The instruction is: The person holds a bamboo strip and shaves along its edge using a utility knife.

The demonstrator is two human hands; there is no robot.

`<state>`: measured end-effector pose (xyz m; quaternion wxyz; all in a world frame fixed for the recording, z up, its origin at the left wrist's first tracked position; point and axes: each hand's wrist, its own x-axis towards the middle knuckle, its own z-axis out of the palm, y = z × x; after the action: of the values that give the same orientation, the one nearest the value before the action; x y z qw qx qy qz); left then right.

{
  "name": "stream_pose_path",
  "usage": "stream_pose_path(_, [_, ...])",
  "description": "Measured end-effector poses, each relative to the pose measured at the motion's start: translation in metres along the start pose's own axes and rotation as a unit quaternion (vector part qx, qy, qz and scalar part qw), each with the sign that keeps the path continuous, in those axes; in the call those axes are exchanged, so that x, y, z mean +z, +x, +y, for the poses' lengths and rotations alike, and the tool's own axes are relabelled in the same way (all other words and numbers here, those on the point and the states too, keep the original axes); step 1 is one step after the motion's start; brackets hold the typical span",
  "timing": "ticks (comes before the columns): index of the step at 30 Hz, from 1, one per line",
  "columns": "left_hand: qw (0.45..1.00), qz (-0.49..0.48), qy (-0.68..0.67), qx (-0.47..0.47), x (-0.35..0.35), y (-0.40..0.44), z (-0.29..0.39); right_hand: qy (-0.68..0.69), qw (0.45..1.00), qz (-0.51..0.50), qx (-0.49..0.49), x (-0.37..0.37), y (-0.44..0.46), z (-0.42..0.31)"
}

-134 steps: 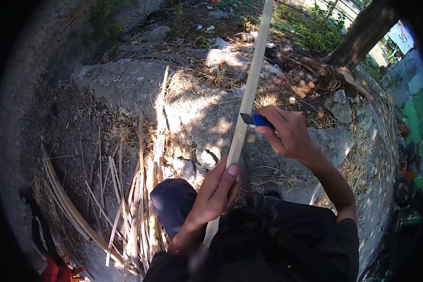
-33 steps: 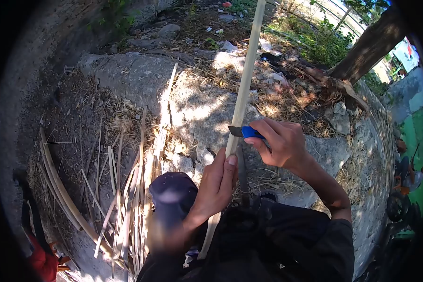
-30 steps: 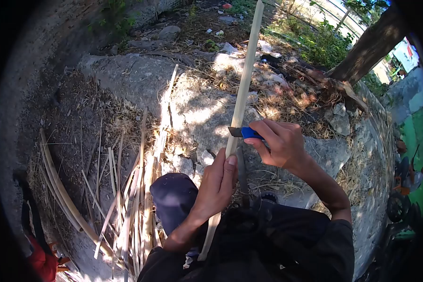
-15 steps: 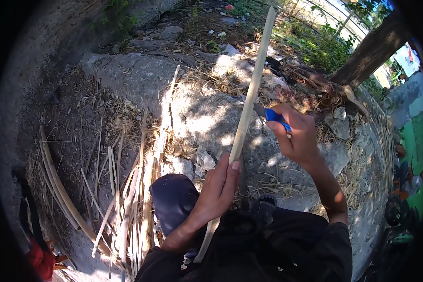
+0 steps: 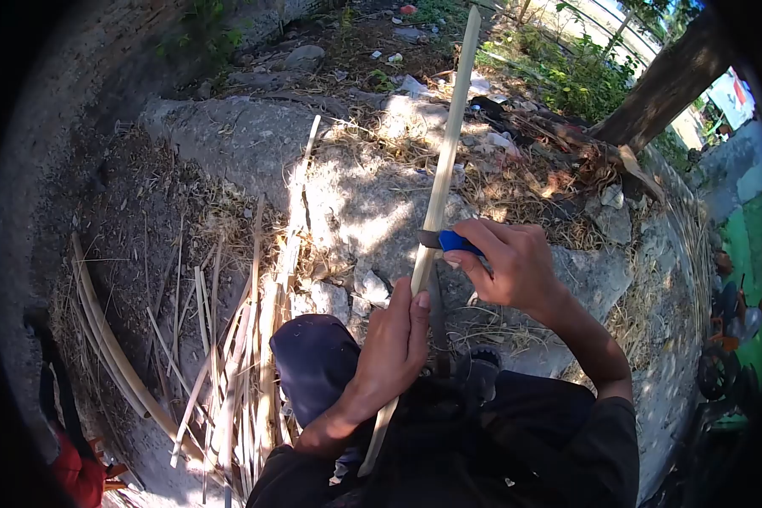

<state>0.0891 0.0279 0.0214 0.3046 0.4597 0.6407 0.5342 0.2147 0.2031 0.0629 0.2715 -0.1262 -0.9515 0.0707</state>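
A long pale wooden strip [image 5: 445, 161] slants upward in front of me, its pointed tip near the top of the view. My left hand [image 5: 391, 343] is wrapped round its lower part, thumb on top, and the bottom end passes down beside my dark clothing. In my right hand [image 5: 504, 261] is a blue-handled knife [image 5: 460, 243], pinched between thumb and fingers. Its dark blade lies across the strip, a little above my left hand.
Many cut strips [image 5: 244, 372] lie in a pile at the left, beside curved, thicker pieces [image 5: 114, 351]. Behind are a pale rock [image 5: 347, 203], dry grass and a tree trunk [image 5: 665, 85]. Part of a person in red [image 5: 76, 470] shows at the lower left.
Half a second ago the knife was higher, its blade at the strip's right side; it has come down and left to lie across the strip. The strip's upper end has shifted slightly left.
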Motion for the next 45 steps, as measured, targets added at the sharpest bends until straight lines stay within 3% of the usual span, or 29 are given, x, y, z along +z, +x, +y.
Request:
stream_pose_path(6, [1.0,0.003,-0.004,0.005,0.004,-0.001,0.0,-0.019,0.999,-0.018,0.024,0.0,0.002,0.013])
stream_pose_path(8, [0.999,-0.033,-0.002,0.008,0.007,-0.007,-0.002,-0.079,0.989,0.091,0.087,-0.007,0.016,0.043])
stream_pose_path(10, [0.999,-0.047,-0.006,0.011,0.008,-0.012,0.004,-0.073,0.977,0.081,0.182,-0.037,0.026,0.084])
stream_pose_path(11, [0.998,-0.06,-0.007,0.01,0.007,-0.012,0.007,-0.075,0.977,0.082,0.18,-0.043,0.028,0.092])
stream_pose_path(13, [0.998,-0.066,-0.02,0.012,0.004,-0.009,0.01,0.043,0.948,0.231,0.216,-0.049,0.03,0.098])
stream_pose_path(16, [0.996,-0.064,-0.057,-0.009,0.003,-0.003,0.003,0.127,0.958,0.153,0.205,-0.044,0.015,0.072])
stream_pose_path(20, [0.996,-0.057,-0.062,-0.004,0.004,0.001,-0.007,0.033,0.999,0.044,0.002,-0.023,0.001,0.021])
stream_pose_path(24, [0.991,-0.056,-0.117,-0.033,0.0,0.0,-0.001,0.018,0.999,-0.026,-0.018,-0.017,-0.004,0.006])
stream_pose_path(40, [0.983,-0.063,-0.154,-0.075,-0.003,-0.002,0.001,-0.011,0.999,-0.034,0.005,-0.003,-0.01,0.012])
stream_pose_path(42, [0.98,-0.105,-0.149,-0.085,-0.004,-0.009,0.006,-0.045,0.994,0.084,0.054,-0.003,-0.004,0.043])
stream_pose_path(43, [0.98,-0.106,-0.149,-0.083,-0.002,-0.012,0.008,-0.047,0.994,0.084,0.054,-0.013,-0.001,0.054])
stream_pose_path(45, [0.977,-0.123,-0.168,-0.046,0.002,-0.013,0.012,0.017,0.985,0.075,0.153,-0.036,0.004,0.073])
